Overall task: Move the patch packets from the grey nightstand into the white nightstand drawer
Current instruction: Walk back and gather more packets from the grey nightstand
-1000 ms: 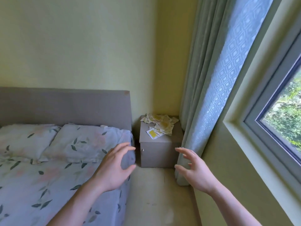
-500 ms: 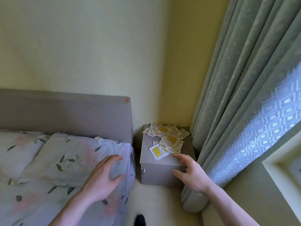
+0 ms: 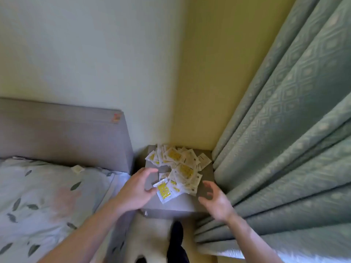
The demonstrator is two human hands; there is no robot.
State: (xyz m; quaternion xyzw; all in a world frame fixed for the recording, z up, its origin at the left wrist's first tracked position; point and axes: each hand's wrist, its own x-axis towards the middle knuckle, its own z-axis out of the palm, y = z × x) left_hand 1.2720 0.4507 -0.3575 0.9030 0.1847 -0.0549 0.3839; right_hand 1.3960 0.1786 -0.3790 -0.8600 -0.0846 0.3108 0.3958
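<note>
Packets (image 3: pixel 180 168), white with yellow printed panels, lie in a loose overlapping heap on top of the grey nightstand (image 3: pixel 171 204), spread from its rear edge toward its front edge and filling most of the middle. The nightstand stands in the room corner, between the bed headboard (image 3: pixel 62 137) on its left edge and the green curtain (image 3: pixel 284 130) along its right edge.

Left hand (image 3: pixel 138 188): over the left edge of the nightstand top, fingers spread and slightly bent, holding nothing; its thumb tip sits at the border of the nearest packet (image 3: pixel 164 190) (contact cannot be confirmed because of motion blur).

Right hand (image 3: pixel 216 202): over the front right corner of the nightstand top, fingers spread and loosely curved, holding nothing, just beside the right border of the heap and clear of it.

One packet, the nearest, lies closest to the front edge, partly overlapped by the others. A pillow (image 3: pixel 47 196) with a leaf print lies on the bed left of the nightstand
</note>
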